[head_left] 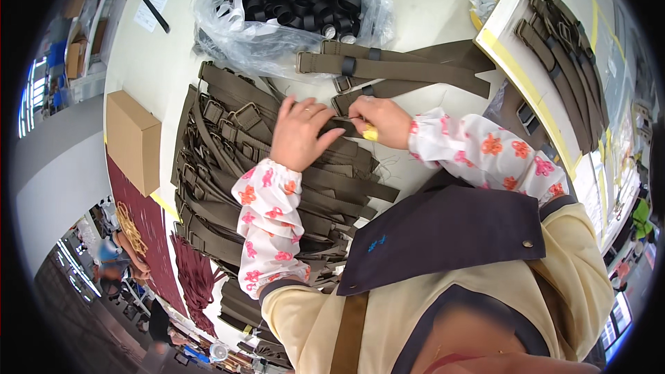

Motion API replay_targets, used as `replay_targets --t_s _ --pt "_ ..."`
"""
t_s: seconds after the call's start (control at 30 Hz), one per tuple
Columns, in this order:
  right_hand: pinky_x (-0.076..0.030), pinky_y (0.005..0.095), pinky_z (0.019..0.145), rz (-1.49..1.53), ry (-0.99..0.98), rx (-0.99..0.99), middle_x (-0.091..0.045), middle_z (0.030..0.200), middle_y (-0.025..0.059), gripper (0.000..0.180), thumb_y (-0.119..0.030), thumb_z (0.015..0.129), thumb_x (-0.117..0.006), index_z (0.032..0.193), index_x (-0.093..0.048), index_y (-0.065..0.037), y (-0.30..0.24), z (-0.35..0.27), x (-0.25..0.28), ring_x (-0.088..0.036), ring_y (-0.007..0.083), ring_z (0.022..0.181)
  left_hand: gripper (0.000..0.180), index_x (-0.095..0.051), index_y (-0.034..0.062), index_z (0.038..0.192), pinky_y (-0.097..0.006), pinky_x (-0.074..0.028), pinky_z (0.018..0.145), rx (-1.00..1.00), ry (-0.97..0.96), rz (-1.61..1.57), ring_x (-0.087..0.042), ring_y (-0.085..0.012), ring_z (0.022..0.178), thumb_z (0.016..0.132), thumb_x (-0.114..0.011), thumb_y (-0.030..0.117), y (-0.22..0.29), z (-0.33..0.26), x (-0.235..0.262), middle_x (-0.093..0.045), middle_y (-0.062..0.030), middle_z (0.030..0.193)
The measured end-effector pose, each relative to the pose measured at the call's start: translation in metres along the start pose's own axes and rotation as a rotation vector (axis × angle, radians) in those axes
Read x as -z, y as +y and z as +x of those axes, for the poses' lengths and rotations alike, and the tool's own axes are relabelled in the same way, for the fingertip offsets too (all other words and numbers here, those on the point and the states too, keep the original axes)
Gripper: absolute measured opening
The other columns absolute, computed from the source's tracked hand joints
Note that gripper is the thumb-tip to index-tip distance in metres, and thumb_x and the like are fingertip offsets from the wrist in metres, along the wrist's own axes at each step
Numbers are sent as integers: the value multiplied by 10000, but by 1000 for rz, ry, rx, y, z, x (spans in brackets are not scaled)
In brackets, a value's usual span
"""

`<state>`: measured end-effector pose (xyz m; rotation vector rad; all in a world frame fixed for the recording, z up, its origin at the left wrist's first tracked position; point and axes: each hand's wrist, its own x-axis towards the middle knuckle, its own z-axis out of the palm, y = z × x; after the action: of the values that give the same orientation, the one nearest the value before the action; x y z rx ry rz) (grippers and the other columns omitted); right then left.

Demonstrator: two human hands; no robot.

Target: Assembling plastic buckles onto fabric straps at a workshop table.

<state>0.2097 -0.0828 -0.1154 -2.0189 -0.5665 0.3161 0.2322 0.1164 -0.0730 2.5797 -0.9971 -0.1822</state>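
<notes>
My left hand [298,133] lies over a pile of olive-brown straps [277,201] with metal buckles, its fingers spread and thumb apart. Just right of it, my right hand [385,122] is closed round a small tool with a yellow part [370,131] and a thin metal tip [343,119]. The tip points toward my left hand, above the straps; what it touches is too small to tell. Beyond my right hand, several buckled straps [409,66] with black loops lie side by side.
A clear plastic bag [377,10] of black rings [298,3] stands at the back. A pen [153,10] and paper lie far left, near a cardboard box [133,142]. More straps [564,62] rest on a yellow-taped board at right. Dark red cords [197,280] hang at left.
</notes>
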Motion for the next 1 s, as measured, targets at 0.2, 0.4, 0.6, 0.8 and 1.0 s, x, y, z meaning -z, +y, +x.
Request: replay_targets --t_s 0.2,0.4,0.6,0.8,1.0 --pt "-395 205 587 387 10 -95 -487 749 -5 95 -55 833 -498 926 -483 -35 -32 -57 108 -445 61 636 179 -593 73 787 -394 -386 858 -7 153 -230 -557 -228 664 714 -669 218 40 27 29 -578 -50 702" --pt "-327 152 539 305 403 -517 -474 731 -42 132 -166 888 -509 905 -502 -35 -5 -116 179 -405 13 618 162 -591 67 750 -396 -358 867 126 -32 -240 -551 -235 624 698 -671 197 4 11 14 -572 -68 637" --pt "-272 162 421 365 365 -660 -442 639 -48 132 -168 888 -501 852 -503 -41 5 -114 180 -356 11 475 163 -583 -10 822 -247 -427 573 471 -417 -880 -526 -113 614 740 -660 108 -2 -4 45 -539 -42 626" --pt "-326 177 476 343 212 -521 -456 672 -49 93 -148 877 -509 874 -523 -55 12 -105 157 -388 18 547 135 -579 -17 838 -220 -420 586 675 -493 -997 -525 -86 618 788 -613 104 -9 -42 72 -575 -25 691" --pt "-429 253 599 330 17 -268 -530 672 40 80 -80 839 -550 842 -514 -9 -5 -66 89 -493 108 622 484 -546 62 1074 -389 -436 788 278 -114 -164 -561 -299 887 656 -712 239 38 -26 61 -604 -124 928"
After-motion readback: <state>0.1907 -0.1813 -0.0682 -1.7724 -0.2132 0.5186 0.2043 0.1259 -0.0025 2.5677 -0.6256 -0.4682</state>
